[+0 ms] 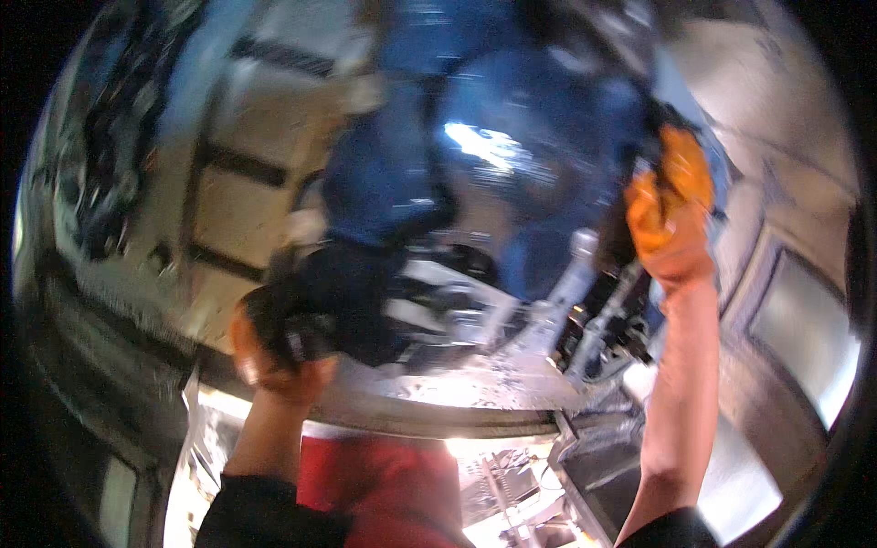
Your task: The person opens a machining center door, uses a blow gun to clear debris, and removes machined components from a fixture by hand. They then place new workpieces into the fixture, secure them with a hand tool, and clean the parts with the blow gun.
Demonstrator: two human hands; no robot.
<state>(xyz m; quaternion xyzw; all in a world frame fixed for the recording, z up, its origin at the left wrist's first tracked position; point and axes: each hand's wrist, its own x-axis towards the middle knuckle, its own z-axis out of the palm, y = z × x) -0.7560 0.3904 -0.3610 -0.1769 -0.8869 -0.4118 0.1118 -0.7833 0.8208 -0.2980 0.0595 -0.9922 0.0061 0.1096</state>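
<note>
Motion smears much of the picture. My right hand (671, 205), in an orange glove, is raised at the right with its fingers curled against the dark right edge of a large shiny blue thing (548, 119). Whether that is a bag or a hard shell I cannot tell. My left hand (279, 347), in an orange and dark glove, is lower left, closed at the edge of a dark, blurred mass (356, 301). What its fingers hold is hidden. Between my hands lie whitish and metallic pieces (466, 320), too blurred to name.
A pale floor or panel with dark slots (242, 210) spreads on the left. A metal edge (429, 420) runs across in front of me, with a brightly lit framework (512, 493) below it. Tan panels (767, 100) and a pale window-like pane (804, 310) stand right.
</note>
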